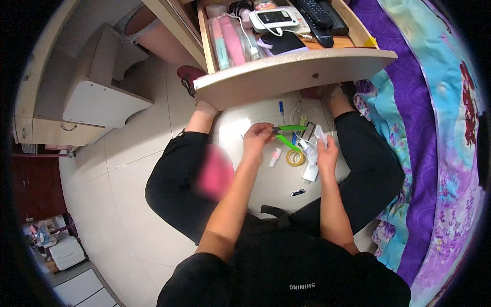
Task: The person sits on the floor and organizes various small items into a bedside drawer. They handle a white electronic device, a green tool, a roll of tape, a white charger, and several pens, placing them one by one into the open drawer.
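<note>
My left hand (pixel 259 134) grips a pair of pliers with green handles (pixel 285 142) by the metal jaw end. The handles are spread apart and point right. My right hand (pixel 328 153) holds a crumpled white tissue or thin wrap (pixel 320 133) between thumb and fingers. Close by its fingers, a white piece like a nozzle or plug (pixel 303 144) is partly hidden. Below the handles, a roll of yellow tape (pixel 295 157) lies on the tiled floor. Beside the tape are a small pink-and-white bottle (pixel 275 157) and a white plug adapter (pixel 310 175).
An open drawer (pixel 295 73) juts over the floor ahead, holding remote controls (pixel 316 17), cables and a white device (pixel 273 19). A blue-handled screwdriver (pixel 281 107) and a small dark tool (pixel 298 192) lie between my legs. Floral bedding (pixel 418 153) hangs at the right.
</note>
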Available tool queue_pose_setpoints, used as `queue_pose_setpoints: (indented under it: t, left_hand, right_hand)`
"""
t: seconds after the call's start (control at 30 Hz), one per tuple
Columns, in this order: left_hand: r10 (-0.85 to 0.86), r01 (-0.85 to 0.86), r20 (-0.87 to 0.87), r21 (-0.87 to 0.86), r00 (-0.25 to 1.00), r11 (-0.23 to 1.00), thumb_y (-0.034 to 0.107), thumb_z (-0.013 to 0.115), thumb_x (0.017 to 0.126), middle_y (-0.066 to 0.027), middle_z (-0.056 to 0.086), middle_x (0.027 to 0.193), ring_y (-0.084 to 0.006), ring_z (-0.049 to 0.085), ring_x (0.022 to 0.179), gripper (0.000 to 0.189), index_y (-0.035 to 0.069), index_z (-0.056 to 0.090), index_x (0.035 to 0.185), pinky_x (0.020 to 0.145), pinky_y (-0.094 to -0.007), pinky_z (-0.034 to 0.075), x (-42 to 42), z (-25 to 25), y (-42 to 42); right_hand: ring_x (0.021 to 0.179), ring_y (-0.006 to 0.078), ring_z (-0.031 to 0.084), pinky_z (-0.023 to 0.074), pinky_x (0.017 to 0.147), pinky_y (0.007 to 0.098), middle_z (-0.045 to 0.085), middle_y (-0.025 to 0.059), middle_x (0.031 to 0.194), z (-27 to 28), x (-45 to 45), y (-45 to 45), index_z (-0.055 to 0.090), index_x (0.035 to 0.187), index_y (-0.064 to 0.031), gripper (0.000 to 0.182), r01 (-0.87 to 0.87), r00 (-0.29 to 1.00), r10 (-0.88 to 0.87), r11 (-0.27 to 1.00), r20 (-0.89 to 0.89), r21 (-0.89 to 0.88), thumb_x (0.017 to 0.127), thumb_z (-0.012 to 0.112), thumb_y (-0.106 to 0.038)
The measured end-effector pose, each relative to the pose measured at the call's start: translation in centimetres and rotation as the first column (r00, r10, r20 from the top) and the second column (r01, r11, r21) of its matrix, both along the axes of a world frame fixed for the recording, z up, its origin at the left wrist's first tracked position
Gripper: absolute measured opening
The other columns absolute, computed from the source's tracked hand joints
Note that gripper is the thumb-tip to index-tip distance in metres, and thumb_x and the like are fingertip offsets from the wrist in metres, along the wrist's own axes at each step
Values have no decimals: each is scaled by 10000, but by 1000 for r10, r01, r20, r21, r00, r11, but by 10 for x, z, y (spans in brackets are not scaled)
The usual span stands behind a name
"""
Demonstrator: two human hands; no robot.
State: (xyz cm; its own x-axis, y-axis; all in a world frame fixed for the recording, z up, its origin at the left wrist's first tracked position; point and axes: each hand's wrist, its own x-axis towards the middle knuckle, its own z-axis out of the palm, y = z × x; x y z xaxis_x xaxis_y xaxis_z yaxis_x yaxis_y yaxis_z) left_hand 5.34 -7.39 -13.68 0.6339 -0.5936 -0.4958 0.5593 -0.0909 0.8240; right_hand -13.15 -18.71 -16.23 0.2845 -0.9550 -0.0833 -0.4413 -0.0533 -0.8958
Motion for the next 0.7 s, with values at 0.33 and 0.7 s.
queue_pose_setpoints:
  t: [0.33, 0.7]
  left_hand:
    - [-249, 249, 78, 14, 965, 968, 125, 624, 846, -11, 619, 862, -89, 558, 737, 146, 30, 637, 956, 686, -232, 475, -7, 20, 19]
    - [-404, 395, 164, 88, 900, 915, 216, 608, 873, -23, 589, 779, -98, 526, 669, 235, 15, 577, 990, 608, -240, 436, -36, 37, 18]
  right_hand:
    - [776, 257, 609, 464, 701, 339, 636, 148, 850, 17, 19, 29, 567, 1052, -2, 255, -411, 904, 412, 911, 113, -29, 889, 555, -199]
    - [703, 374, 583, 430, 598, 418, 593, 212, 772, 37, 26, 38, 521, 940, 6, 260, -294, 944, 294, 956, 150, -26, 906, 532, -252]
